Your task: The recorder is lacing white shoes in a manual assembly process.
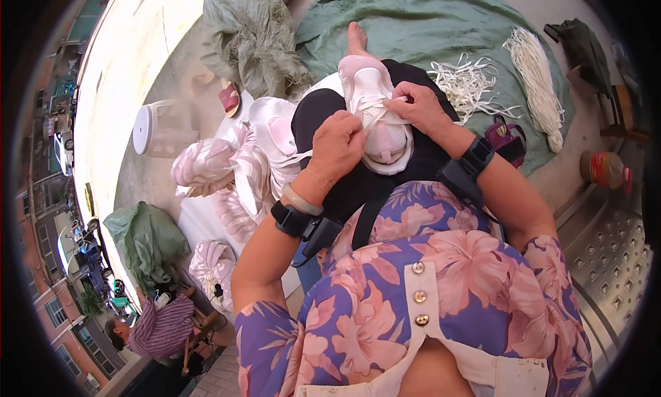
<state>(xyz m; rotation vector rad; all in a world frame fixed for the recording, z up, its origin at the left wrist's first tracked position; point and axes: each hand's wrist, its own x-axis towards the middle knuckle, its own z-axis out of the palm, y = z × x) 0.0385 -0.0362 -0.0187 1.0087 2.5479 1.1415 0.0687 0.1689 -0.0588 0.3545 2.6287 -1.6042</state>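
Observation:
A pale pink and white sneaker [377, 87] rests on my lap between my black-trousered thighs, its toe pointing away from me. White shoelace [372, 115] crosses its tongue area. My left hand [336, 148] is closed at the shoe's left side, fingertips pinching the lace. Over the right side, my right hand [421, 108] pinches lace between thumb and forefinger near the eyelets. The fingers partly cover the lace ends. To the left lie several more pink and white shoe pieces [275, 125], some bundled together.
A heap of loose white laces [468, 84] and a long lace hank [533, 87] lie on green cloth [413, 25] ahead and right. A small purple bag [505, 141] sits beside my right forearm. A white stool [162, 130] stands left; another person [162, 328] sits lower left.

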